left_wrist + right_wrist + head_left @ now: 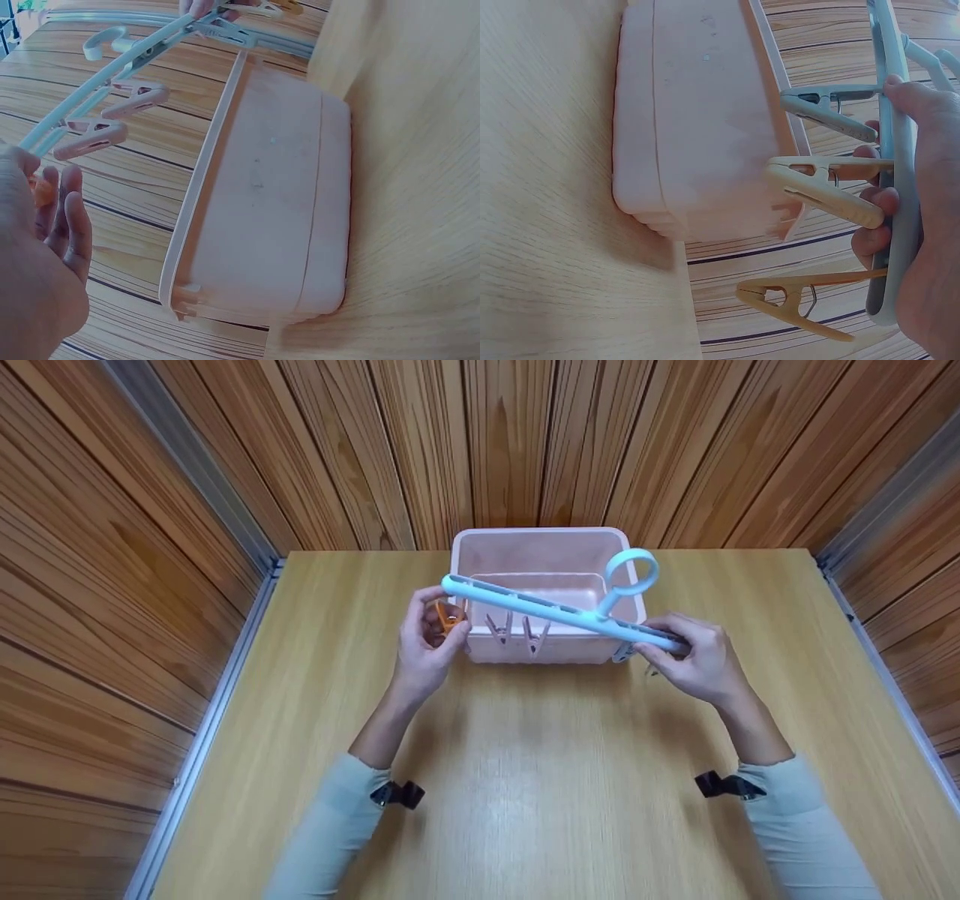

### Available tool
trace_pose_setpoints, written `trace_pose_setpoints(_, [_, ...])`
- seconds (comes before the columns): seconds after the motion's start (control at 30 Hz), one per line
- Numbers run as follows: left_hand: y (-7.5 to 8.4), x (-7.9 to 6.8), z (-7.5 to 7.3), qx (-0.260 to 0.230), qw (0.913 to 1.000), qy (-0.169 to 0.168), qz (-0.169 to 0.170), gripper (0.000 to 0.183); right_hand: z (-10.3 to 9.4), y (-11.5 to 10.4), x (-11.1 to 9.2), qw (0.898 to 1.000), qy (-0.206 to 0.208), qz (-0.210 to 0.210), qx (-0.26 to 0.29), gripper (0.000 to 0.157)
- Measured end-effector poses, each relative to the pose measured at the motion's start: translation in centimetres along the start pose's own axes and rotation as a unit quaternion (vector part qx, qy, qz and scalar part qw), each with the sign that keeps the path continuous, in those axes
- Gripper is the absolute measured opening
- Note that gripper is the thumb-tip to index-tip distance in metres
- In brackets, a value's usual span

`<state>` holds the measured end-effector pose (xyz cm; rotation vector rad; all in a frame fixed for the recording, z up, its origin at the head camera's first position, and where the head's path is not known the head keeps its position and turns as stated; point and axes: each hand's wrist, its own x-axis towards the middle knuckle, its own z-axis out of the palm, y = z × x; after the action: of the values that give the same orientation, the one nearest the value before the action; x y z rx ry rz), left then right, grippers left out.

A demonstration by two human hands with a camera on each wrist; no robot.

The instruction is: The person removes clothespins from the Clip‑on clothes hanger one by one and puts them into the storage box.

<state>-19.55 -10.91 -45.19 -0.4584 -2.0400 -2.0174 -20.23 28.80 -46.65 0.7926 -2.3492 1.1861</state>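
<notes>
A light blue clip hanger (525, 604) with a round hook (632, 572) is held in the air, its left end higher in the head view. My right hand (697, 656) grips its right end, fingers wrapped round the bar. My left hand (427, 649) is at the other end, fingers and thumb about an orange clothespin (450, 617), which they partly hide. Two pink clothespins (94, 139) hang along the middle of the bar. Near the right hand are a blue-grey clothespin (829, 109), a cream clothespin (825, 184) and a yellow-orange clothespin (795, 300).
Behind and below the hanger, a pink plastic bin (540, 538) stands on the wooden table (540, 780), near its far edge. Wood-plank walls (502, 450) rise at the back and both sides. Metal rails (202, 735) run along the table's sides.
</notes>
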Motion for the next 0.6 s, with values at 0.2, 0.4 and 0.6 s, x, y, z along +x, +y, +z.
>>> trace_pose_setpoints(0.2, [0.00,-0.13,0.40,-0.003,0.9995,0.008,-0.030,0.044,0.32,0.26,-0.18,1.000,-0.003,0.003,-0.022,0.025])
trace_pose_setpoints(0.4, [0.07,-0.13,0.80,0.014,0.9989,0.038,-0.024,0.048,0.49,0.15,-0.36,1.000,0.005,0.008,-0.025,0.024])
trace_pose_setpoints(0.6, [0.08,0.01,1.03,0.020,0.9984,0.052,-0.009,0.048,0.72,-0.07,-0.47,0.999,0.008,0.023,-0.040,0.022])
